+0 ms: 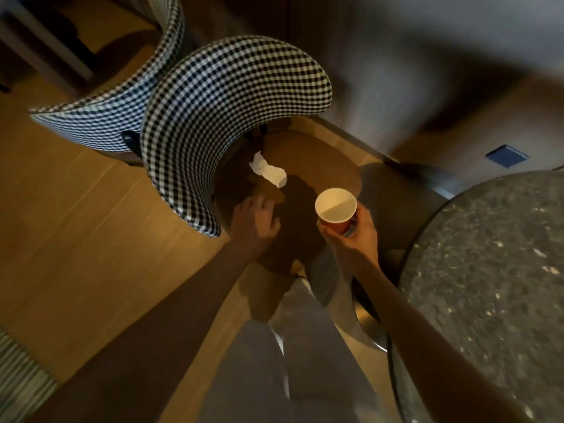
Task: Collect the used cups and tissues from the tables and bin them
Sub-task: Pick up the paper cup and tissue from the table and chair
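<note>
At frame centre, the right hand [351, 236] is grasping a red paper cup [335, 210]; the left hand [254, 222], fingers loosely released, is hovering near a crumpled white tissue [268, 170] lying on the brown chair seat [320, 166].

No readable text, label, brand, number or sign anywhere; red paper cup [337, 212] plain on its visible side.
</note>
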